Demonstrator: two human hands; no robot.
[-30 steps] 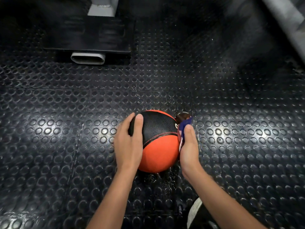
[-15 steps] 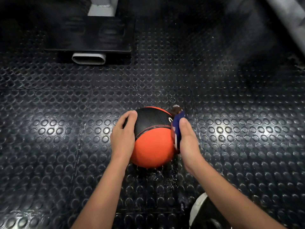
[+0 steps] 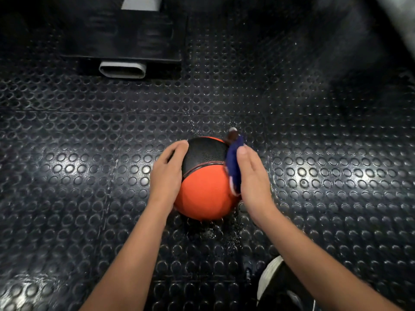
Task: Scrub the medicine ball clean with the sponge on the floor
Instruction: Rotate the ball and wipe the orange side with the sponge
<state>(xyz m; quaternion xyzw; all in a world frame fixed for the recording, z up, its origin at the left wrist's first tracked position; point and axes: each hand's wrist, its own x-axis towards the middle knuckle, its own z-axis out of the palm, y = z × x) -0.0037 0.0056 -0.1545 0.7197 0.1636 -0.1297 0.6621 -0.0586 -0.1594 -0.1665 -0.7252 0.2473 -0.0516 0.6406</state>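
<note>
An orange and black medicine ball [image 3: 202, 194] sits on the studded black rubber floor [image 3: 89, 176]. My left hand [image 3: 167, 173] cups its left side, fingers curved over the black panel. My right hand [image 3: 253, 178] holds a blue sponge [image 3: 233, 162] against the ball's right side, between palm and ball. Only the sponge's edge shows. A dark brown tip pokes out at its top.
Water drops speckle the floor around and in front of the ball. A black machine base with a grey tube end [image 3: 122, 69] lies at the far left. My shoe [image 3: 276, 286] is at the bottom right. A grey bar [image 3: 402, 23] crosses the top right corner.
The ball and both hands have shifted slightly left and away from me. The sponge has slid along the ball's right side, and more of its blue face shows now.
</note>
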